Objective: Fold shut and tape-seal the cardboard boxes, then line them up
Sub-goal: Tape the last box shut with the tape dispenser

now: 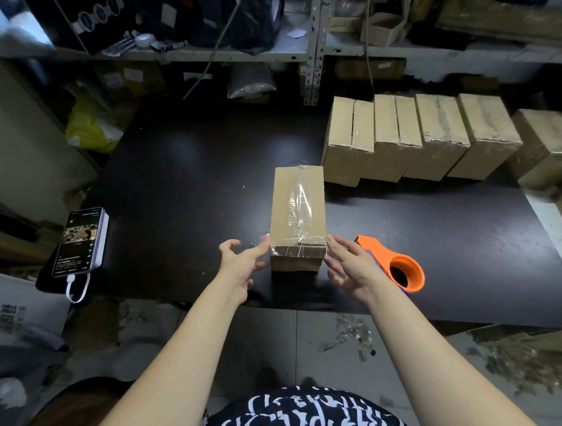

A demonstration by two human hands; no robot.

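My left hand (pixel 242 263) and right hand (pixel 352 270) are spread wide with loose fingers. The fingertips just touch the near corners of the cardboard box (pixel 297 214) and grip nothing. The box is a plain brown oblong, its top seam under crinkled, glossy clear tape. It stands on the matte black table (pixel 193 174), with an orange plastic tape dispenser (pixel 398 266) just beside my right hand. A row of taped boxes (pixel 419 139) lines the far right, and cluttered metal shelves (pixel 250 54) stand behind.

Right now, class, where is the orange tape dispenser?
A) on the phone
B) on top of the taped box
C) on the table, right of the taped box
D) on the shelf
C: the orange tape dispenser lies on the black table, right of the taped box, behind the right hand.
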